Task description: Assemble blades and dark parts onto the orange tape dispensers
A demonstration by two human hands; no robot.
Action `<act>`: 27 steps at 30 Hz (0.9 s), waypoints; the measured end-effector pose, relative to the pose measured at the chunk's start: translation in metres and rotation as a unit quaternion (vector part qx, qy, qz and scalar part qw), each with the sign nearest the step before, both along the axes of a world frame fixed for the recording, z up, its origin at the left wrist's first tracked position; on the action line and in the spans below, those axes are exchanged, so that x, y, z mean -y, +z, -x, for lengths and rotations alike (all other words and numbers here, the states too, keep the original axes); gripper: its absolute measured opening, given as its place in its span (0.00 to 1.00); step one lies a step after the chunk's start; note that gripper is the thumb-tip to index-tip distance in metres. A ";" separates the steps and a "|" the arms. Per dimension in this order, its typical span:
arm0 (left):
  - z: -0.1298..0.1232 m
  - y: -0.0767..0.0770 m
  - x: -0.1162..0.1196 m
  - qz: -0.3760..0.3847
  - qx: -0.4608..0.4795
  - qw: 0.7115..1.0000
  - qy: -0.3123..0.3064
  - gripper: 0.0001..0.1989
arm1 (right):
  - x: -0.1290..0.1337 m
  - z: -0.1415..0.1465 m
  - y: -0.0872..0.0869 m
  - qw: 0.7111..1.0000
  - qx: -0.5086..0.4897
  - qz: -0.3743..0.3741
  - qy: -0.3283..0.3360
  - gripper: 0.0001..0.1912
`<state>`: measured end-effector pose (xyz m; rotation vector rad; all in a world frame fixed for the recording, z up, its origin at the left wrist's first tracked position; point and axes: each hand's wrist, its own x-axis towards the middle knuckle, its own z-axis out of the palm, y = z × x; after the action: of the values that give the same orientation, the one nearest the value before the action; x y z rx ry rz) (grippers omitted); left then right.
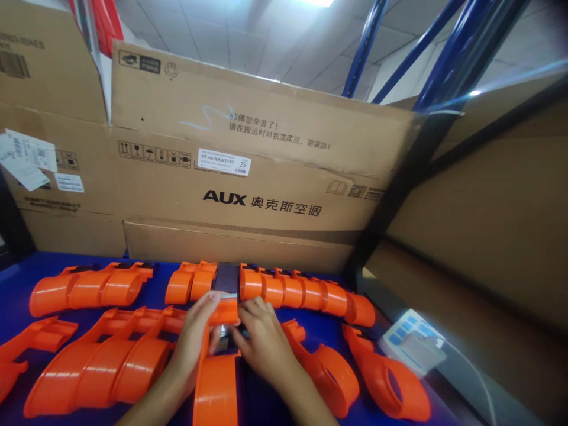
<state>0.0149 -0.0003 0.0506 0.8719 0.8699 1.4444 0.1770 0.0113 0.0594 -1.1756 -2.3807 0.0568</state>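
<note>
An orange plastic tape dispenser (pixel 216 387) is held upright in front of me, with a pale toothed strip along the top of its head. My left hand (pixel 199 325) is closed around the left side of that head, the thumb behind it. From the right, my right hand (pixel 261 334) grips the head's edge with curled fingers. Between the fingertips, beneath the head, shows a small shiny metal part (pixel 225 332). Its exact shape is hidden by the fingers. Just beyond my hands stands a dark upright block (pixel 227 278).
More orange dispensers lie in rows: back left (pixel 86 287), back right (pixel 293 291), front left (pixel 102 367) and right (pixel 331 373). They rest on a blue surface (pixel 266 408). Cardboard (pixel 266 160) walls the back. A white power strip (pixel 412 343) with a cable lies right, near a dark post (pixel 390 195).
</note>
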 end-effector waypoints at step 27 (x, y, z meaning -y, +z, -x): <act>-0.003 -0.005 -0.001 -0.007 -0.068 0.997 -0.039 0.23 | 0.003 -0.007 0.017 0.936 -0.339 0.091 0.023 0.13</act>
<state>0.0175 0.0012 0.0451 1.0122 0.9177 1.3373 0.1842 0.0087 0.0765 -0.9676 -1.8071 0.6087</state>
